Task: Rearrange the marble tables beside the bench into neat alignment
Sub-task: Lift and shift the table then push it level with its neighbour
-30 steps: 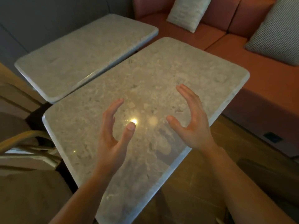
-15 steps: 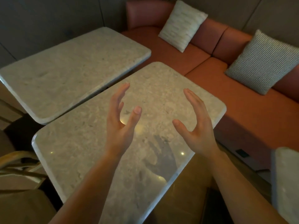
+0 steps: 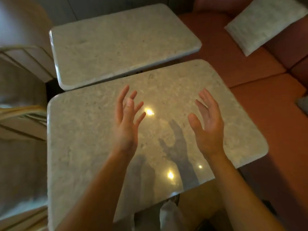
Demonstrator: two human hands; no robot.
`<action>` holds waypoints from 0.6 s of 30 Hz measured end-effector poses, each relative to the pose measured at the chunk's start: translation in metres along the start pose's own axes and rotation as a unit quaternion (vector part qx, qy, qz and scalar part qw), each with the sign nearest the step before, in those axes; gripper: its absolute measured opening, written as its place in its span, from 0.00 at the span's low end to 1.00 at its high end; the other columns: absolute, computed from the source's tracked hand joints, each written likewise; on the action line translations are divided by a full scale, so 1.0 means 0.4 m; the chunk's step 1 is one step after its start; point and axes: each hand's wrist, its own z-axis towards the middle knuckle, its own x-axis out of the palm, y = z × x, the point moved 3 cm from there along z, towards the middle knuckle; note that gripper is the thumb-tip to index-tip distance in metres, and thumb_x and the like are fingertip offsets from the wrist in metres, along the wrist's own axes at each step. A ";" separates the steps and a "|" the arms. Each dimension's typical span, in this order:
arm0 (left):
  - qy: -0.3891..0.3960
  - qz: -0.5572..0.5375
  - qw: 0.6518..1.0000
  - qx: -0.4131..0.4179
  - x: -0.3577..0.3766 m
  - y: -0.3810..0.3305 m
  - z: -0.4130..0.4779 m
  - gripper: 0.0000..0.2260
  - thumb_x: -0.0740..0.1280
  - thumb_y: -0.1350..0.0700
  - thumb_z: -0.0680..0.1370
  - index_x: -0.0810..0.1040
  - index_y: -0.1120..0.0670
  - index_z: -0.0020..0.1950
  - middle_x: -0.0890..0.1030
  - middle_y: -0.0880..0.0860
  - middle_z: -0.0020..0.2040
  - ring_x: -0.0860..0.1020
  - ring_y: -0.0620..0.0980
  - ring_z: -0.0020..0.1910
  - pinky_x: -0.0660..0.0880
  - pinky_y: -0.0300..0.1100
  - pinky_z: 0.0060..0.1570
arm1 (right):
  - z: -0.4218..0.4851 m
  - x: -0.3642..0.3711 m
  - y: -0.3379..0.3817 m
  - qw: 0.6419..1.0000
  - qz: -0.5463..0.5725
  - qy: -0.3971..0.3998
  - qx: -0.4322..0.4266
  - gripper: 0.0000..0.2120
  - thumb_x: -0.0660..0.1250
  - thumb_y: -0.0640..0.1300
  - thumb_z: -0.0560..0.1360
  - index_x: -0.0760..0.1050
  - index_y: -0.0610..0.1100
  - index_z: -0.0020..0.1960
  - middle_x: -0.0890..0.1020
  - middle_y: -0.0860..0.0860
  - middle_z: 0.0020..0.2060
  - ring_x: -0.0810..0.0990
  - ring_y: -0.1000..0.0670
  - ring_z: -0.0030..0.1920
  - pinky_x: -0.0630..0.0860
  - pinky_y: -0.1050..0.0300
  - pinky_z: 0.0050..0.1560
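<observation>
near rectangular grey marble worktop (image 3: 80, 147) runs off the bottom edge at 7 o'clock, pale fabric cushion (image 3: 266, 24) at 1 o'clock is cropped too, beige chairs (image 3: 23, 64) at 9 o'clock are just blur

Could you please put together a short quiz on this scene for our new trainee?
1. True or false: the left hand grips the near table.
2. What lies on the bench? A) a pale cushion B) a tray C) a book
3. How many hands are open?
Key: 1. False: it hovers open above the top. 2. A. 3. Both, the right hand too.
</observation>
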 end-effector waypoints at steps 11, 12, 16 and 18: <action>-0.095 -0.178 0.975 -0.091 0.062 0.048 -0.104 0.24 0.59 0.36 0.82 0.73 0.43 0.75 0.80 0.49 0.72 0.80 0.55 0.70 0.75 0.57 0.71 | -0.067 0.006 0.036 0.974 0.147 0.001 0.175 0.24 0.71 0.60 0.75 0.75 0.56 0.69 0.81 0.50 0.68 0.84 0.51 0.65 0.80 0.52 0.67; -0.098 -0.175 0.975 -0.098 0.072 0.066 -0.121 0.24 0.59 0.36 0.82 0.73 0.43 0.76 0.80 0.49 0.73 0.80 0.54 0.70 0.76 0.57 0.70 | -0.088 -0.001 0.027 0.967 0.165 -0.003 0.196 0.22 0.70 0.59 0.77 0.75 0.55 0.69 0.81 0.50 0.68 0.85 0.51 0.64 0.80 0.54 0.66; -0.103 -0.192 0.966 -0.137 0.098 0.173 -0.200 0.24 0.59 0.36 0.83 0.74 0.45 0.75 0.81 0.49 0.71 0.81 0.54 0.69 0.77 0.56 0.69 | -0.173 -0.050 -0.050 0.934 0.213 -0.016 0.285 0.22 0.68 0.53 0.80 0.73 0.48 0.73 0.81 0.47 0.68 0.85 0.49 0.63 0.80 0.50 0.68; -0.102 -0.218 0.957 -0.164 0.116 0.239 -0.240 0.24 0.59 0.35 0.83 0.75 0.45 0.74 0.82 0.49 0.70 0.81 0.54 0.69 0.76 0.57 0.70 | -0.209 -0.082 -0.098 0.909 0.256 -0.026 0.328 0.24 0.67 0.51 0.82 0.72 0.44 0.75 0.82 0.45 0.67 0.85 0.47 0.63 0.79 0.49 0.68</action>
